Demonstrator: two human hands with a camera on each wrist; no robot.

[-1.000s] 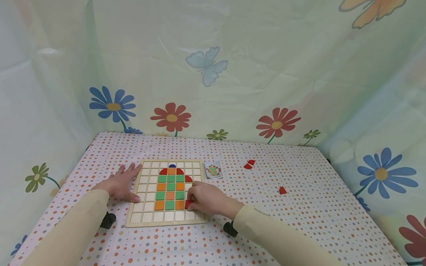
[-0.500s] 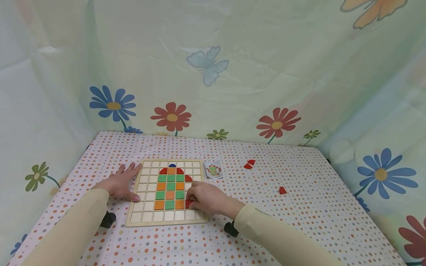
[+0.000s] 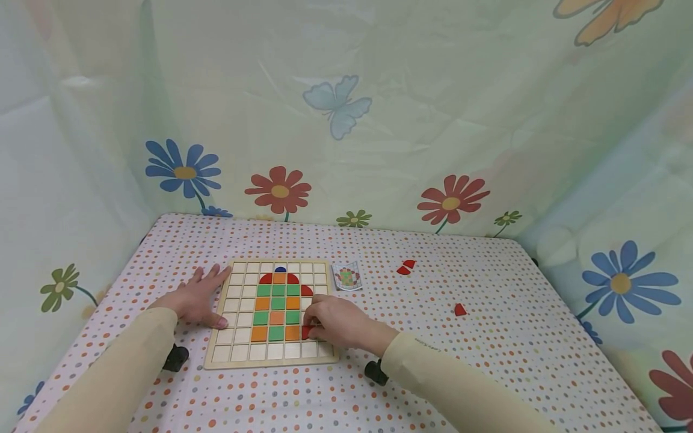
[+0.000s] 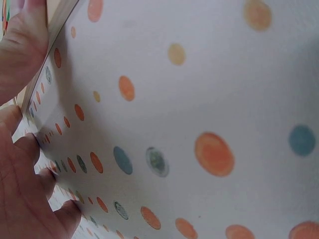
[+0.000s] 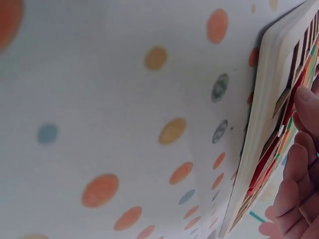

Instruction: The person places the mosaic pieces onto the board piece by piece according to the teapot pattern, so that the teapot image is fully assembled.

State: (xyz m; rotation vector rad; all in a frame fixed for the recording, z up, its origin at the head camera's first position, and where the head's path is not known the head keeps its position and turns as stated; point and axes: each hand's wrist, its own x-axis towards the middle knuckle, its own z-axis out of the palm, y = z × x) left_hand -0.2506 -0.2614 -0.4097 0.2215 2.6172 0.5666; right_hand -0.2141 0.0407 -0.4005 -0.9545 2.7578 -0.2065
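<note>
A wooden grid board (image 3: 271, 364) lies on the table, with green, orange, red and blue tiles set in its squares. My left hand (image 3: 196, 299) spreads its fingers along the board's left side, thumb on the rim and fingertips at the edge and cloth. My right hand (image 3: 340, 323), fingers curled, holds a red tile (image 3: 306, 332) between thumb and fingers in the column right of the orange tiles. That tile is partly hidden by the hand. Higher in that column sits a red quarter-circle tile (image 3: 307, 291). The right wrist view shows the thumb (image 5: 306, 104) against red.
A small picture card (image 3: 347, 276) lies just right of the board. Two red pieces (image 3: 406, 267) sit farther right, and another red piece (image 3: 459, 310) lies nearer. The dotted cloth (image 3: 433, 361) covers the table, with a flowered curtain (image 3: 379, 150) behind.
The red tile under my right hand has shifted very slightly to the right and away from me. My left hand stays in place.
</note>
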